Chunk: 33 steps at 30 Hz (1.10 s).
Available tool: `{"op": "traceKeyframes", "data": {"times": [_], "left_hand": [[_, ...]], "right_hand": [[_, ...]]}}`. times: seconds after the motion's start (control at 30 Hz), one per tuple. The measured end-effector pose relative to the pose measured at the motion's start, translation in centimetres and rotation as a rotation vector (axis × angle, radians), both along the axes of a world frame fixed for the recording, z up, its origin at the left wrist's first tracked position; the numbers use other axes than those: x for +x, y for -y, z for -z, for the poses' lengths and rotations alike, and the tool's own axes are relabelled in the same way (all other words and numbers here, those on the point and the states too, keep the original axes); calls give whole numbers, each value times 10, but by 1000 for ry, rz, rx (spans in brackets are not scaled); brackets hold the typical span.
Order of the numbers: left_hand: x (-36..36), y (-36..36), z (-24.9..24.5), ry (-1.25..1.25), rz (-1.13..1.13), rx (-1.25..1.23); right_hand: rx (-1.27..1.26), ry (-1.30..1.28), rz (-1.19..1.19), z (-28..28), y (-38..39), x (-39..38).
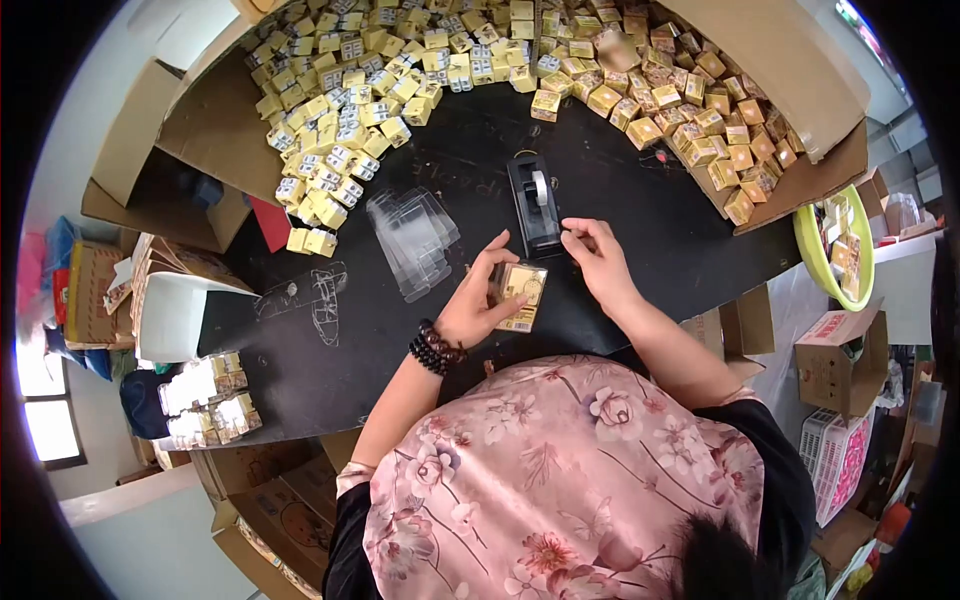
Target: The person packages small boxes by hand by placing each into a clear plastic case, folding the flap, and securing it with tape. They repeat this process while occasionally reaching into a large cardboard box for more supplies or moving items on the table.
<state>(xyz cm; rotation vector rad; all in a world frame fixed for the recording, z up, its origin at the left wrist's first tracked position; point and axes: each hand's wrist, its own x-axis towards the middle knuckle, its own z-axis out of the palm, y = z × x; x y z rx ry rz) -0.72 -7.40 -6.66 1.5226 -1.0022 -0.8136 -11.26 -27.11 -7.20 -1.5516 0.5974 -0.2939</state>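
My left hand (468, 308) is closed around a small yellow printed box (521, 298), with its thumb across the box's face. Clear, shiny plastic shows along the top of the box. To the right, my right hand (602, 268) has thumb and fingertips pinched together beside the near end of a black tape dispenser (535, 205). Anything held in that pinch is too small to make out. A pale roll of tape (541, 188) sits in the dispenser. Left of my hands lies a loose stack of flat clear plastic sleeves (412, 240) on the black table (350, 370).
Many small yellow boxes (350, 120) are heaped at the back left, and more orange-yellow boxes (690, 100) at the back right, within cardboard walls (215, 125). A white bin (172, 315) and stacked boxes (212, 400) stand at left. A lime-green basket (868, 240) is at right.
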Motion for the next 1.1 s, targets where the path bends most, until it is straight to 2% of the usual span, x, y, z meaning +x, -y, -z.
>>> {"op": "traceKeyframes", "data": {"times": [0.03,0.1,0.17,0.27,0.37,0.4,0.5,0.6,0.7,0.73,0.77,0.8,0.83,0.9,0.93,1.0,1.03,1.1], "left_hand": [[7,14,1,-14,111,53],[11,24,7,83,164,46],[13,27,12,7,168,78],[13,27,15,-69,146,96],[13,28,7,-42,152,133],[13,27,9,-47,156,136],[16,28,14,-37,157,171],[11,26,18,-32,141,129],[3,22,12,110,66,64],[-2,17,3,276,17,74],[-6,13,-6,443,-29,85],[-11,11,-12,488,-64,105],[-15,10,-17,487,-59,107],[-21,9,-26,737,-115,52],[-22,9,-28,740,-110,48],[-24,10,-30,974,-112,7],[-24,9,-31,975,-111,6],[-25,8,-31,1127,-80,-23]], "right_hand": [[323,-200,-89,-5,15,5],[360,-168,-99,11,25,9],[610,-98,-45,15,27,11],[722,-32,84,7,13,4],[667,61,92,-13,0,-5],[670,57,97,-1,-1,-10],[277,19,103,43,-1,-12],[196,-33,93,62,2,-12],[322,42,64,65,3,-23],[323,38,64,46,-1,-26],[447,31,16,25,-3,-32],[573,26,-31,5,-7,-35],[577,26,-27,-4,-9,-36],[606,-126,-86,-15,-13,-37],[605,-122,-81,-16,-14,-37],[745,-190,-86,-17,-14,-36],[745,-189,-85,-19,-14,-36],[860,-268,-91,-24,-13,-36]]}}
